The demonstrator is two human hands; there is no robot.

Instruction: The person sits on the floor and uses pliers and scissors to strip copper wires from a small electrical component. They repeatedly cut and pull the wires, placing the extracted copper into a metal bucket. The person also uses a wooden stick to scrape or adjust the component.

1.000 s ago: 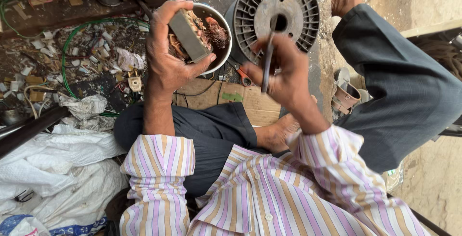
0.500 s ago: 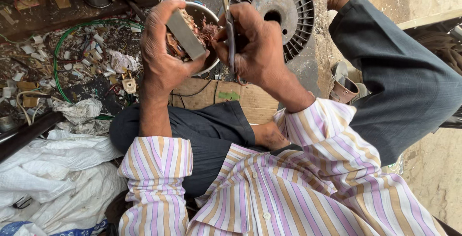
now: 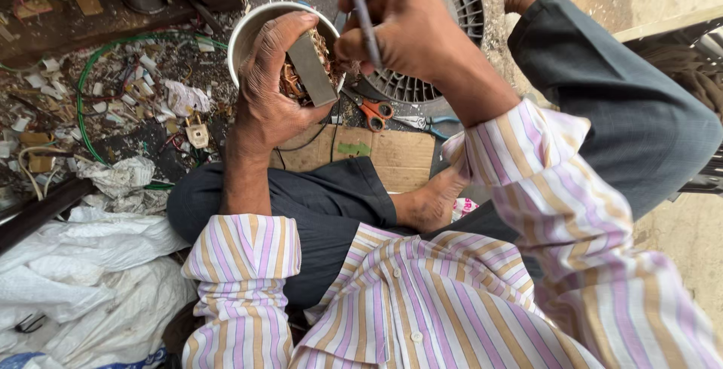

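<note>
- Copper-coloured windings show inside a round motor stator (image 3: 260, 26) with a pale metal rim, held up above the person's lap, near the top middle of the view.
- A grey rectangular block (image 3: 312, 68) lies across the stator's open face, tilted, pinned under the thumb.
- Left hand (image 3: 275, 86) wraps the stator from below and the side; fingers curl over the rim, thumb on the block. Grip closed on the stator.
- Right hand (image 3: 403, 26) is just right of the stator, closed around a thin metal rod (image 3: 363, 13) that stands nearly upright between fingers and thumb; its lower end is hidden by the hand.
- Behind the right hand: a round grey finned fan cover (image 3: 444, 75) on the ground, partly covered.
- Below the hands: orange-handled scissors (image 3: 373, 109) and blue-handled pliers (image 3: 425, 122), lying close together on a piece of cardboard (image 3: 392, 158).
- Person sits cross-legged, dark trousers, striped shirt with sleeves rolled; a bare foot (image 3: 433, 203) rests at the cardboard's edge.
- Left side of view: green wire (image 3: 81, 113) looping over littered ground, scraps of white paper, a small white plug (image 3: 197, 134).
- Lower left: crumpled white sacks (image 3: 83, 279).
</note>
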